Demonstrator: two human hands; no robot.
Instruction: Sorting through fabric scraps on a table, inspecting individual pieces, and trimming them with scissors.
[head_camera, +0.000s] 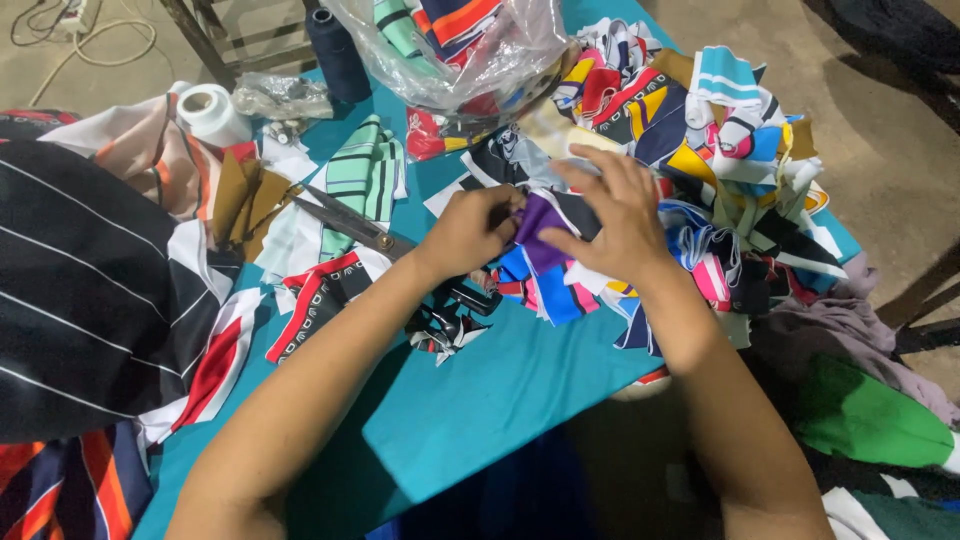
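Observation:
My left hand (470, 228) and my right hand (615, 215) meet over a teal cloth-covered table (480, 410). Both pinch a small purple piece of fabric (541, 228) between them, with several blue, pink and white scraps hanging below it. Just beyond my right hand lies a heap of colourful striped fabric scraps (720, 150). A pair of large dark scissors (350, 220) lies on the table to the left of my left hand.
A black white-striped cloth (90, 300) fills the left side. A clear plastic bag of fabric (450, 45), a dark thread cone (338, 50) and a white spool (212, 112) stand at the back. Green and grey cloths (860, 400) lie at the right on the floor.

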